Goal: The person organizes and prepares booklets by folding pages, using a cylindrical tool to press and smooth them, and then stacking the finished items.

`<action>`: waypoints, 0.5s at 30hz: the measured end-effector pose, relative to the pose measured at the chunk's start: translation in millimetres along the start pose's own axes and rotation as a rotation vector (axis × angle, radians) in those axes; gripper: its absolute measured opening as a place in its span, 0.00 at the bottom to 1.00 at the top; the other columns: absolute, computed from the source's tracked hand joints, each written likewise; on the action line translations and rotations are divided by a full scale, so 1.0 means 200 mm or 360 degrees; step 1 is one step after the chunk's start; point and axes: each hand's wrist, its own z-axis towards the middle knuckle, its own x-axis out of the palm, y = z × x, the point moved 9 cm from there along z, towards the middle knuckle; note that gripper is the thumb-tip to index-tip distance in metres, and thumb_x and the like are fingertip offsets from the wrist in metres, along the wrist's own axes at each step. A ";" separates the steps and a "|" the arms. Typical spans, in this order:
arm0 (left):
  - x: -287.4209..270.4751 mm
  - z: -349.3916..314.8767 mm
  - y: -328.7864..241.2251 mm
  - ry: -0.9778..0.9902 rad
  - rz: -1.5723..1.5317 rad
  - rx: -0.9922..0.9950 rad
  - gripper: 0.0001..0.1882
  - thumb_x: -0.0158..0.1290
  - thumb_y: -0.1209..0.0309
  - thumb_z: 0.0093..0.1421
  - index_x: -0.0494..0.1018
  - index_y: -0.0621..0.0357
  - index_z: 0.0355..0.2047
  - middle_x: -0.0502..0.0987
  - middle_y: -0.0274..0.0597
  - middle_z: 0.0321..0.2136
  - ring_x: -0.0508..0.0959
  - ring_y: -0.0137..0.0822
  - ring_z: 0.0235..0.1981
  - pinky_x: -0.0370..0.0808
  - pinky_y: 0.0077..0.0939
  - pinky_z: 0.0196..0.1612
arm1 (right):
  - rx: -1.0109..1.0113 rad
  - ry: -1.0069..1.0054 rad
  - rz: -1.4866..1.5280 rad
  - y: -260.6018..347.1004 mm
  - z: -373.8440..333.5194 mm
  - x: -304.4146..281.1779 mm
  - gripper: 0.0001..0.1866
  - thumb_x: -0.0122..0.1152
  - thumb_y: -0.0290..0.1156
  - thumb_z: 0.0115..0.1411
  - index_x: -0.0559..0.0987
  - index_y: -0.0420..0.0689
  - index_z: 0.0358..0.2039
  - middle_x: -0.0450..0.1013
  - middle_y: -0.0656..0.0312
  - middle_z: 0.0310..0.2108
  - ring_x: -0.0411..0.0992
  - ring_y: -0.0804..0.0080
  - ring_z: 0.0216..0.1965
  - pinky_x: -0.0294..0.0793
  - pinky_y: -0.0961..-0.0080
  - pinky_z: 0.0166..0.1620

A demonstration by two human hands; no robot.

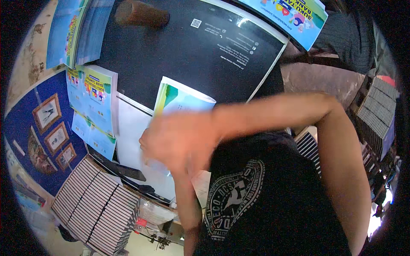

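Observation:
A thin booklet (183, 96) with a light blue and green cover lies tilted at the near edge of a black printed board (200, 55), its upper edge curling a little. My right hand (183, 132) covers the lower part of the booklet. It is smeared by motion, and its forearm crosses in from the right. Under it is my left hand (186, 170), whose forearm rises from the bottom; mostly the wrist shows. Curled fingertips appear at the left side of the overlapping hands, but whose they are I cannot tell. The grip on the booklet is hidden.
Blue booklet stacks stand at the upper left (92, 100) and a further booklet pile (294, 19) at the upper right. A tall bundle of stacked booklets (96, 205) rises at the lower left. A brown rounded thing (141, 13) rests on the board's far side.

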 end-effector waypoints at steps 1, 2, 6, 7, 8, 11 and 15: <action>-0.02 0.00 -0.04 0.0054 0.0129 0.0111 0.32 0.63 0.65 0.60 0.63 0.74 0.56 0.71 0.59 0.50 0.77 0.46 0.46 0.78 0.41 0.40 | 0.0314 -0.0031 -0.0236 -0.21 -0.10 -0.02 0.47 0.57 0.76 0.46 0.75 0.44 0.49 0.69 0.56 0.42 0.68 0.59 0.39 0.65 0.61 0.44; -0.02 0.00 -0.06 0.0094 0.0255 0.0190 0.33 0.63 0.65 0.59 0.63 0.74 0.56 0.72 0.59 0.50 0.77 0.46 0.46 0.79 0.41 0.40 | 0.0149 0.0035 -0.0222 -0.14 -0.09 -0.03 0.47 0.58 0.75 0.46 0.75 0.44 0.49 0.69 0.57 0.43 0.67 0.60 0.39 0.64 0.61 0.44; -0.07 -0.02 -0.01 0.0061 0.0260 0.0125 0.33 0.64 0.65 0.59 0.63 0.75 0.57 0.72 0.60 0.51 0.77 0.46 0.46 0.79 0.41 0.40 | -0.0026 0.0114 -0.0207 -0.04 -0.02 0.03 0.44 0.59 0.73 0.45 0.76 0.45 0.47 0.69 0.57 0.44 0.66 0.62 0.37 0.65 0.60 0.45; -0.06 -0.02 0.01 0.0021 0.0132 0.0044 0.33 0.63 0.65 0.59 0.63 0.75 0.56 0.72 0.60 0.50 0.77 0.47 0.46 0.79 0.41 0.40 | -0.0024 0.0112 -0.0210 0.01 0.02 0.05 0.44 0.59 0.73 0.45 0.76 0.45 0.47 0.69 0.57 0.44 0.66 0.62 0.37 0.65 0.60 0.45; -0.04 -0.02 0.04 -0.0010 0.0047 -0.0028 0.32 0.63 0.65 0.60 0.63 0.74 0.56 0.72 0.60 0.50 0.77 0.47 0.46 0.78 0.42 0.40 | -0.0124 -0.0047 -0.0117 0.15 0.05 0.05 0.44 0.60 0.73 0.45 0.76 0.45 0.48 0.70 0.57 0.45 0.67 0.63 0.39 0.66 0.59 0.45; -0.05 -0.01 0.06 -0.0059 -0.0065 -0.0091 0.30 0.61 0.65 0.60 0.64 0.74 0.55 0.72 0.60 0.49 0.76 0.49 0.46 0.77 0.43 0.41 | -0.0117 -0.0126 0.0069 0.20 0.07 0.06 0.43 0.60 0.71 0.46 0.76 0.46 0.48 0.70 0.57 0.47 0.67 0.62 0.43 0.67 0.57 0.47; -0.02 0.00 0.04 -0.0077 -0.0130 -0.0108 0.27 0.59 0.65 0.62 0.65 0.73 0.53 0.72 0.60 0.48 0.75 0.50 0.45 0.76 0.44 0.42 | 0.0185 0.0144 0.0226 -0.04 0.02 0.16 0.42 0.60 0.69 0.49 0.75 0.45 0.51 0.67 0.54 0.54 0.67 0.58 0.51 0.66 0.53 0.50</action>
